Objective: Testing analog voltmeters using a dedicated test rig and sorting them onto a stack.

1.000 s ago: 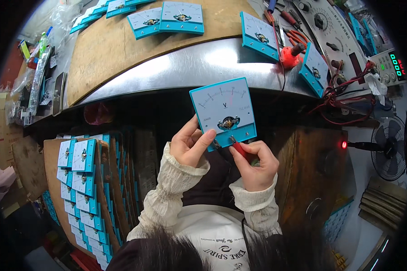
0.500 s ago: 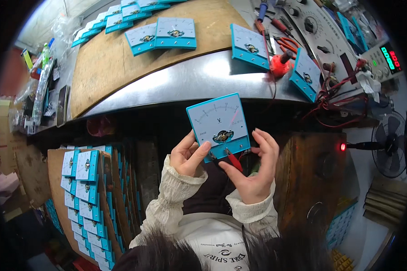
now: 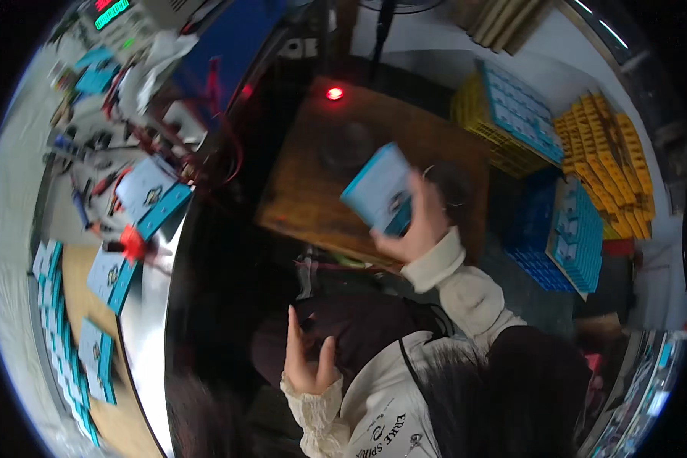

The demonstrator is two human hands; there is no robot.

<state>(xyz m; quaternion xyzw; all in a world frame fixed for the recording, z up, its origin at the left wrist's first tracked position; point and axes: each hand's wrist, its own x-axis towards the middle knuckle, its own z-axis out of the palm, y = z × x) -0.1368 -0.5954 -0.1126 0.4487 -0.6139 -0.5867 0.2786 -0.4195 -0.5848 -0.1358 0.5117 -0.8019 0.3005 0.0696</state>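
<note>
My right hand (image 3: 424, 217) grips a white-faced analog panel voltmeter (image 3: 378, 185) with a light-blue frame by its edge. Motion blurs the meter, which is tilted and held up over a brown wooden box top (image 3: 298, 183). Near my lap, my left hand (image 3: 311, 362) is empty, its thumb and fingers apart. More meters of the same kind lie on the bench to the left, among them one (image 3: 154, 191) by the red wires and another (image 3: 97, 355) lower down.
A red light (image 3: 334, 94) glows at the far edge of the wooden box. Rightward stand a blue crate (image 3: 538, 256) beside stacked meters, a yellow crate (image 3: 485, 133) and yellow stacked trays (image 3: 607, 164). A red-capped object (image 3: 133, 244) and tangled wires (image 3: 183, 149) sit along the bench.
The view has swung to the right. My right hand has carried the meter away from my left hand, over the wooden box. My left hand has let go; the clips no longer show on the meter.
</note>
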